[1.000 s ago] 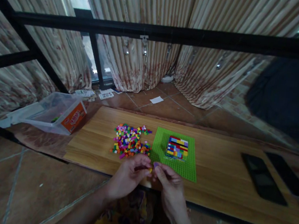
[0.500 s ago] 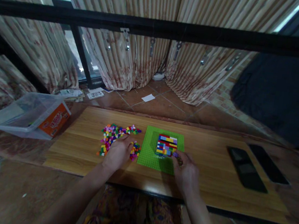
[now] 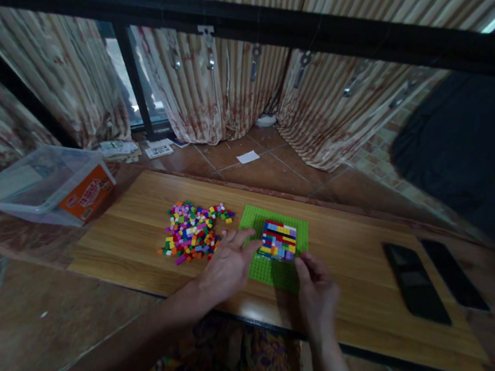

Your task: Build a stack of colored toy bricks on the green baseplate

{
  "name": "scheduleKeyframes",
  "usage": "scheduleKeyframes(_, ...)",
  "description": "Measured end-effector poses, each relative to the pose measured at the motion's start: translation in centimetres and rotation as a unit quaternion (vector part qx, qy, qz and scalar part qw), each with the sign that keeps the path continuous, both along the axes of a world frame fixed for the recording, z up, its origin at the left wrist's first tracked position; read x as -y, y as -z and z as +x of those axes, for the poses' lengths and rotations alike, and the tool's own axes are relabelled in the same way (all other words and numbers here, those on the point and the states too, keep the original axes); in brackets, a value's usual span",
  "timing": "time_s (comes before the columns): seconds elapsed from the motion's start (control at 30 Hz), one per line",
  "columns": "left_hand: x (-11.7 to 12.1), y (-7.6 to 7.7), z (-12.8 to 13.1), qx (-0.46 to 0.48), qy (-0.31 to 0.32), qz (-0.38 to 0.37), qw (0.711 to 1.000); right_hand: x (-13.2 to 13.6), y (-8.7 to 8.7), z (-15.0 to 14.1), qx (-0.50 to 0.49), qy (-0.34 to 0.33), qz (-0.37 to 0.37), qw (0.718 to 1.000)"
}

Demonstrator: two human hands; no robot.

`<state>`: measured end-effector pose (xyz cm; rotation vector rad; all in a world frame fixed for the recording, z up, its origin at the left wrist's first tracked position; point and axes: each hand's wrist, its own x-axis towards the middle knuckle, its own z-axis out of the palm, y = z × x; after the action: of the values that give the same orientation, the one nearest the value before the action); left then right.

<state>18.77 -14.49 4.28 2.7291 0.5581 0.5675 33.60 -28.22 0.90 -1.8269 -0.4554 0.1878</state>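
Note:
A rectangular build of many-coloured toy bricks point(image 3: 279, 238) stands on a green studded baseplate point(image 3: 250, 216). My left hand point(image 3: 229, 262) reaches over the baseplate's left side, thumb and fingers apart, the thumb close to the build's left edge. Nothing shows in it. By the build's lower right corner is my right hand point(image 3: 319, 289), its fingers curled and the thumb near the fingertips. Whether it pinches a small brick there is too small to tell. Left of the baseplate lies a spread of loose small bricks point(image 3: 191, 230), partly behind my left hand.
A wooden table point(image 3: 128, 224) carries all this. Two dark phone-like slabs point(image 3: 417, 284) lie at its right end. A clear plastic bin with an orange label point(image 3: 89, 192) stands beyond the left end. A dark rail point(image 3: 268, 25) crosses before the curtains.
My left hand has moved right, from the loose bricks to the build's left side, and its fingers have opened. The purple brick at my right fingertips no longer shows there. The view has shifted slightly.

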Motion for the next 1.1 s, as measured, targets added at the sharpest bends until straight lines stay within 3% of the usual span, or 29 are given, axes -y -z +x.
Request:
scheduleKeyframes(0.13,1.7,0.1,1.6,-0.029,0.048,-0.017,0.998,-0.3,0.6,0.6,-0.062,-0.007,0.019,0.998)
scheduleKeyframes(0.4,2.0,0.7,2.4,-0.037,0.065,0.001,0.997,-0.9,0.7,1.2,-0.091,-0.012,0.018,0.996)
scheduleKeyframes(0.73,3.4,0.7,3.0,-0.109,0.017,0.151,0.982,-1.0,0.2,1.5,-0.097,-0.019,-0.005,0.995)
scheduleKeyframes(1.1,4.5,0.8,3.5,-0.130,0.001,0.160,0.979,-1.1,-0.1,1.6,-0.057,-0.038,-0.039,0.997)
